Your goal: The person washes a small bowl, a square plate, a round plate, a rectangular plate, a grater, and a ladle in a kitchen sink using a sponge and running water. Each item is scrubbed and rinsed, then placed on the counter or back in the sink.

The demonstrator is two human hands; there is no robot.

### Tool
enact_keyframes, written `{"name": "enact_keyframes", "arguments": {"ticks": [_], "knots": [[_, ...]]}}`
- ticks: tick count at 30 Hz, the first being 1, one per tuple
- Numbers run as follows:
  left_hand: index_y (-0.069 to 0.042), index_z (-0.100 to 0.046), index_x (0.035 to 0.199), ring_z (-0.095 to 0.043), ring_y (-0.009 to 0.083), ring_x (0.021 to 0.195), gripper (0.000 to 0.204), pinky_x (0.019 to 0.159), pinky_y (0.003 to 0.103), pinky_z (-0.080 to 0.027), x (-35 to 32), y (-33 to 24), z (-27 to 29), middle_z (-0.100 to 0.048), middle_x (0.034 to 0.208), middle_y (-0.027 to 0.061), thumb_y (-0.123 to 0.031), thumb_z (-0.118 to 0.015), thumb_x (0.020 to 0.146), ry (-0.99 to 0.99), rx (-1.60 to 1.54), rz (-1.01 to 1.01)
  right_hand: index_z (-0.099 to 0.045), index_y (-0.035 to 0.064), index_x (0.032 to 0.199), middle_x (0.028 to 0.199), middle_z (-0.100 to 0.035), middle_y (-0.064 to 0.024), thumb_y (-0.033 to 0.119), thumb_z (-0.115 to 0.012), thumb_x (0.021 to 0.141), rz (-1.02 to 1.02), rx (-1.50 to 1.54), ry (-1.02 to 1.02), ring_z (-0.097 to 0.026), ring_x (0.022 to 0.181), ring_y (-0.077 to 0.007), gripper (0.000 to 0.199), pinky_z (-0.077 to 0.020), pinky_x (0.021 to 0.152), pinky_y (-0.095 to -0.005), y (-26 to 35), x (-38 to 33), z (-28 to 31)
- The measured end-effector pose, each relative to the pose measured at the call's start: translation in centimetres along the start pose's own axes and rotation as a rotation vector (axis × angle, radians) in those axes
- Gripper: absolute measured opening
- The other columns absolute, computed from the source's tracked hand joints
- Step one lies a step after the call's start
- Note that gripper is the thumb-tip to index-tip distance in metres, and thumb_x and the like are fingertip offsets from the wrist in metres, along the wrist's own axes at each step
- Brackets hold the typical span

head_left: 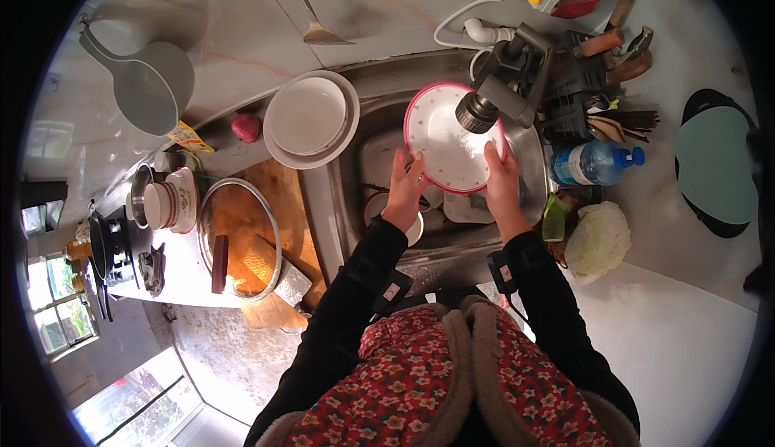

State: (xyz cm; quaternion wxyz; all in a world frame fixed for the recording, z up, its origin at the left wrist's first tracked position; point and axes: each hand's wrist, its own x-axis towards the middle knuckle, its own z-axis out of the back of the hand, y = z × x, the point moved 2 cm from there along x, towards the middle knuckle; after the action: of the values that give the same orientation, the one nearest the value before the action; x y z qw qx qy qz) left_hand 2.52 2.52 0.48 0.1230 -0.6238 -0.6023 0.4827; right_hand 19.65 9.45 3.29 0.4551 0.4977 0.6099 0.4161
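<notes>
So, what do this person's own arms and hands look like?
The left hand and right hand are ungloved. Long black sleeves reach the wrists. By each sleeve's inner side sits a small black box with a pale marking; a thin dark cable hangs from the right one.

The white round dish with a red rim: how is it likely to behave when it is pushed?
The dish is probably stiff, its circle unbent between the left hand and right hand. Its smooth-looking surface may slip, especially if wet. If ceramic, it could chip against the grey metal sink below.
</notes>
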Motion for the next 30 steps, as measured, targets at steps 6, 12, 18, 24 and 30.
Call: {"name": "enact_keyframes", "arguments": {"ticks": [6, 12, 18, 24, 30], "knots": [[0.001, -0.024, 0.147, -0.043, 0.0250, 0.132, 0.070, 0.108, 0.046, -0.037, 1.0, -0.7, -2.5, -0.041, 0.144, 0.0124, -0.044, -0.048, 0.101, 0.138, -0.343, 0.166, -0.054, 0.0078, 0.137, 0.121, -0.063, -0.0154, 0.001, -0.060, 0.087, 0.488, -0.702, 0.238, -0.063, 0.108, -0.0254, 0.051, -0.0485, 0.091, -0.0326, 1.1, -2.3, -0.9], [-0.001, -0.048, 0.131, -0.059, 0.0262, 0.113, 0.036, 0.095, 0.041, -0.050, -0.1, -1.0, -1.3, -0.058, 0.125, 0.0129, -0.018, -0.051, 0.100, 0.175, -0.367, 0.188, -0.049, 0.0083, 0.138, 0.143, -0.046, -0.0161, -0.001, -0.063, 0.072, 0.695, -1.065, 0.427, -0.047, 0.129, -0.0338, 0.067, -0.0384, 0.105, -0.0441, 0.5, -5.6, -2.3], [-0.004, -0.045, 0.136, -0.058, 0.0255, 0.116, 0.040, 0.100, 0.044, -0.048, -0.6, -0.5, 1.1, -0.058, 0.127, 0.0120, -0.023, -0.052, 0.101, 0.238, -0.331, 0.101, -0.035, 0.0069, 0.147, 0.154, -0.030, -0.0173, 0.029, -0.061, 0.088, 0.608, -1.137, 0.652, -0.030, 0.142, -0.0341, 0.067, -0.0255, 0.114, -0.0498, 0.8, -6.4, -2.2], [-0.006, -0.044, 0.137, -0.058, 0.0250, 0.115, 0.041, 0.099, 0.045, -0.048, -1.1, -0.3, 1.1, -0.058, 0.127, 0.0110, -0.023, -0.053, 0.101, 0.223, -0.302, 0.082, -0.028, 0.0023, 0.149, 0.156, -0.027, -0.0198, 0.038, -0.053, 0.095, 0.534, -1.225, 0.432, -0.024, 0.145, -0.0353, 0.070, -0.0203, 0.115, -0.0527, -1.0, -1.1, -2.6], [-0.006, -0.044, 0.137, -0.057, 0.0254, 0.118, 0.041, 0.099, 0.045, -0.048, -1.5, 0.3, 1.3, -0.056, 0.131, 0.0108, -0.025, -0.052, 0.101, 0.204, -0.373, 0.070, -0.031, 0.0006, 0.148, 0.155, -0.028, -0.0197, 0.039, -0.050, 0.096, 0.511, -1.207, 0.517, -0.023, 0.145, -0.0360, 0.067, -0.0177, 0.115, -0.0558, -1.4, -3.7, -2.3]]}}
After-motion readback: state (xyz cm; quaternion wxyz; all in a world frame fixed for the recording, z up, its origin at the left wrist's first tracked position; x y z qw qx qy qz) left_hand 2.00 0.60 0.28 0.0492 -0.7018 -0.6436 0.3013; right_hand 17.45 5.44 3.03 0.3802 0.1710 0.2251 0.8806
